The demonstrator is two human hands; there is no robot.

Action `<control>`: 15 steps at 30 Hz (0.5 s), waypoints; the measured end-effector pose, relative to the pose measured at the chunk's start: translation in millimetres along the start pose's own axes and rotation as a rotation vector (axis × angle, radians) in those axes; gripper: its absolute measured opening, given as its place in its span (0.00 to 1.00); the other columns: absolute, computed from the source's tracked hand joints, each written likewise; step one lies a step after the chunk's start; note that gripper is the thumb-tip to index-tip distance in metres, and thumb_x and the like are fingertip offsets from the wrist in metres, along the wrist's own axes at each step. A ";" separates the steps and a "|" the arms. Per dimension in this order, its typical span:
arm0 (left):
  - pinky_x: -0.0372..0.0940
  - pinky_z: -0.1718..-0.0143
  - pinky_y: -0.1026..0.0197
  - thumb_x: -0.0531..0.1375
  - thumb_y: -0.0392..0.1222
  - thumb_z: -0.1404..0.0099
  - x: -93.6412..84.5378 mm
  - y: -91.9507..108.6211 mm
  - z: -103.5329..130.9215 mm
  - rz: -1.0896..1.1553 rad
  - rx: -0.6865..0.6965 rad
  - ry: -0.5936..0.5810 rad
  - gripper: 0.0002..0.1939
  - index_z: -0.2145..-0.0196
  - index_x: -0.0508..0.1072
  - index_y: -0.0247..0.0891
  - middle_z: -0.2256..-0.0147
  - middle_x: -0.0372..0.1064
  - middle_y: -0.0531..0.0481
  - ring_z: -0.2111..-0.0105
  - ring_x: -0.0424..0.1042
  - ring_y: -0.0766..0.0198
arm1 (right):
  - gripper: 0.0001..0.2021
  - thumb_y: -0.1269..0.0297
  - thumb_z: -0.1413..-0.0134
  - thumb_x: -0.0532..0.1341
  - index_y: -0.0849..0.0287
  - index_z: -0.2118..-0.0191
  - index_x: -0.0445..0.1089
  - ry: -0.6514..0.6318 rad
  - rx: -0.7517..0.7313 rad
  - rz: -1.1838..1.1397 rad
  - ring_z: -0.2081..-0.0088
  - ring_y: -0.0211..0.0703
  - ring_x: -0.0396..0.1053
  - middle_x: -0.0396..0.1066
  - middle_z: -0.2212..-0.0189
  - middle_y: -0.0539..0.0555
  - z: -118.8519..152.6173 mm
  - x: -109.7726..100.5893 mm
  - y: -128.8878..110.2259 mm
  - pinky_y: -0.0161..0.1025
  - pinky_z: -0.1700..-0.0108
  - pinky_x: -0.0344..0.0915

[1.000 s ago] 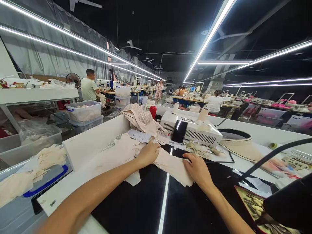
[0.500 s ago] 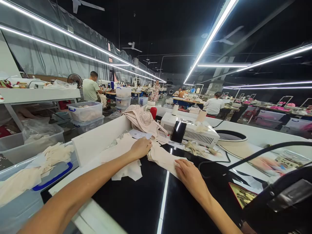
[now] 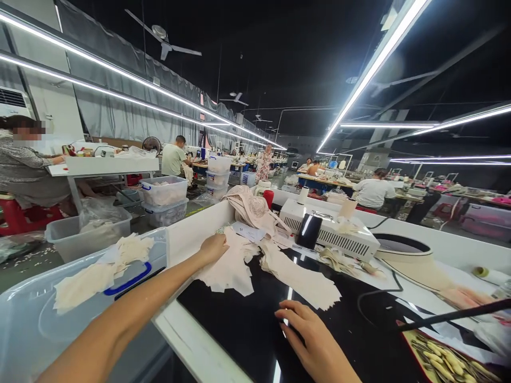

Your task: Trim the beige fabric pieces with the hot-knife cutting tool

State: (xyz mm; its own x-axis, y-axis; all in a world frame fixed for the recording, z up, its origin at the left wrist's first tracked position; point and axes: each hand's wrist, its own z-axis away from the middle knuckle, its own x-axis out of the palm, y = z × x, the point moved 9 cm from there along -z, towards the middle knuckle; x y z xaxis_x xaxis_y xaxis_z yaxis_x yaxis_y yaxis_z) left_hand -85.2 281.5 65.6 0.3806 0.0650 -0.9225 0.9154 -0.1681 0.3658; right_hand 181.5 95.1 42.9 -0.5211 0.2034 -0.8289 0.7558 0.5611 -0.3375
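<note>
My left hand [image 3: 214,248] rests at the upper left edge of a stack of cream fabric pieces [image 3: 233,268], its fingers bent and pressed together; what they pinch is hidden. My right hand [image 3: 301,332] is over the glossy black tabletop [image 3: 239,324], fingers apart, holding nothing. Between and beyond my hands lies a second cream piece stack [image 3: 305,276] with jagged ends. A paper slip [image 3: 248,232] lies behind the left stack, beside a heap of beige lace garments [image 3: 249,205].
A white vented machine [image 3: 331,226], a dark phone [image 3: 309,231] and a red thread spool [image 3: 269,199] stand at the back. A red-edged tray [image 3: 443,361] is at right, a lidded tub [image 3: 35,319] at left. People sit beyond.
My right hand has let go of the right fabric stack and moved back toward me. My left hand has shifted from between the stacks to the left one. The view has turned left.
</note>
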 end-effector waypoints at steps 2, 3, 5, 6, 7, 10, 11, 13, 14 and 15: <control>0.74 0.48 0.46 0.63 0.48 0.24 3.0 0.1 -1.0 0.023 0.006 0.021 0.19 0.42 0.72 0.37 0.44 0.71 0.41 0.48 0.75 0.53 | 0.13 0.63 0.30 0.56 0.49 0.51 0.79 -0.039 -0.021 0.001 0.48 0.53 0.80 0.78 0.46 0.58 2.3 0.7 -8.5 0.48 0.45 0.79; 0.74 0.48 0.46 0.63 0.48 0.24 3.2 0.1 -1.2 0.036 0.013 0.029 0.19 0.42 0.72 0.37 0.44 0.71 0.41 0.48 0.75 0.53 | 0.13 0.63 0.30 0.56 0.49 0.51 0.79 -0.056 -0.030 -0.001 0.48 0.52 0.80 0.78 0.47 0.58 3.1 1.2 -12.5 0.47 0.46 0.79; 0.74 0.48 0.46 0.63 0.48 0.24 1.5 -0.7 -0.6 0.065 0.029 0.043 0.19 0.42 0.72 0.37 0.44 0.71 0.41 0.48 0.75 0.53 | 0.13 0.64 0.30 0.56 0.49 0.52 0.79 -0.080 -0.041 -0.011 0.49 0.51 0.80 0.78 0.48 0.58 3.7 2.4 -19.0 0.46 0.46 0.79; 0.74 0.48 0.46 0.63 0.48 0.24 -0.3 -1.5 0.2 0.082 0.036 0.050 0.19 0.42 0.72 0.37 0.44 0.71 0.42 0.49 0.75 0.53 | 0.13 0.64 0.30 0.56 0.49 0.53 0.79 -0.089 -0.042 -0.021 0.49 0.51 0.80 0.78 0.48 0.58 3.4 3.3 -21.5 0.45 0.46 0.79; 0.74 0.48 0.46 0.63 0.48 0.24 -2.5 -2.3 1.3 0.100 0.042 0.058 0.19 0.42 0.72 0.37 0.44 0.71 0.42 0.49 0.75 0.53 | 0.13 0.64 0.30 0.55 0.49 0.53 0.79 -0.102 -0.040 -0.036 0.49 0.51 0.80 0.78 0.49 0.57 2.7 4.8 -23.6 0.45 0.46 0.78; 0.74 0.48 0.46 0.63 0.48 0.24 -10.9 -4.0 5.5 0.163 0.061 0.090 0.18 0.42 0.72 0.37 0.44 0.71 0.42 0.49 0.75 0.54 | 0.14 0.63 0.30 0.55 0.49 0.53 0.79 -0.139 -0.009 -0.142 0.50 0.50 0.80 0.79 0.50 0.57 -1.7 9.8 -28.8 0.44 0.46 0.77; 0.74 0.48 0.47 0.63 0.49 0.24 -14.1 -3.7 7.1 0.188 0.070 0.104 0.18 0.43 0.73 0.37 0.45 0.71 0.42 0.49 0.75 0.54 | 0.13 0.62 0.31 0.55 0.49 0.54 0.79 -0.151 0.017 -0.202 0.50 0.50 0.79 0.79 0.50 0.56 -3.9 11.7 -30.1 0.45 0.46 0.77; 0.74 0.49 0.48 0.63 0.49 0.24 -20.5 -0.6 11.3 0.244 0.096 0.131 0.17 0.45 0.73 0.36 0.47 0.72 0.43 0.51 0.75 0.55 | 0.13 0.56 0.31 0.57 0.50 0.55 0.79 -0.165 0.112 -0.352 0.51 0.51 0.79 0.79 0.52 0.56 -8.9 15.6 -31.0 0.46 0.45 0.75; 0.74 0.50 0.49 0.62 0.49 0.24 -23.6 2.5 14.3 0.275 0.113 0.144 0.15 0.47 0.74 0.35 0.50 0.73 0.44 0.53 0.75 0.56 | 0.14 0.51 0.32 0.59 0.50 0.55 0.80 -0.168 0.183 -0.450 0.51 0.51 0.78 0.79 0.52 0.56 -11.0 18.3 -30.6 0.46 0.45 0.74; 0.73 0.51 0.50 0.61 0.47 0.24 -26.6 6.8 18.3 0.309 0.134 0.155 0.13 0.50 0.75 0.35 0.53 0.74 0.46 0.55 0.75 0.57 | 0.17 0.46 0.34 0.61 0.51 0.54 0.80 -0.169 0.269 -0.561 0.51 0.52 0.78 0.79 0.53 0.57 -12.6 21.9 -30.1 0.46 0.45 0.74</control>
State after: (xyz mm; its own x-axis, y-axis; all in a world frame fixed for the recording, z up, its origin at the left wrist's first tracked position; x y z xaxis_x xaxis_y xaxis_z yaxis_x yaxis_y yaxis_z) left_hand -91.6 260.7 90.4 0.6608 0.1373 -0.7379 0.7330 -0.3293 0.5952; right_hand 142.3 92.8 40.5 -0.8130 -0.2041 -0.5454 0.4712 0.3198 -0.8220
